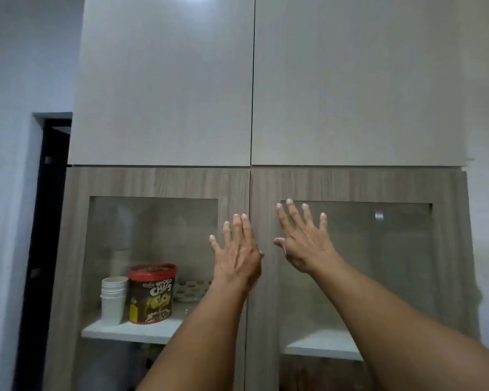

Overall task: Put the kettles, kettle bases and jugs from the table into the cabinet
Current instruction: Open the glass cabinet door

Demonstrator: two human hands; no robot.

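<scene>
Head view, and both arms stretch up and forward with nothing carried in either. The left hand (237, 249) is flat and spread, fingers straight, laid on or just off the inner wooden edge of the left glass door (153, 235). The right hand (305, 244) is just beside it across the centre seam, fingers fanned wide and empty too, its fingertips reaching onto the right glass door (378, 263). Whether the palms actually press the wood, I cannot tell. Both doors of the cabinet (158, 182) look closed. Down and to the left of the left hand, behind the glass, a stack of paper cups (113, 300) stands against a red-lidded choco chips tub (152, 294) on a white shelf (124, 331), with a spotted dish (192, 289) further back. Beyond the right hand the glass is hazy. Above both hands are two pale upper doors (164, 80), shut. Kettles, kettle bases and jugs: none in sight, and the table is out of frame too. My read is that nothing is stored where I can see, so the doors need opening and the whole carrying job looks left to do.
</scene>
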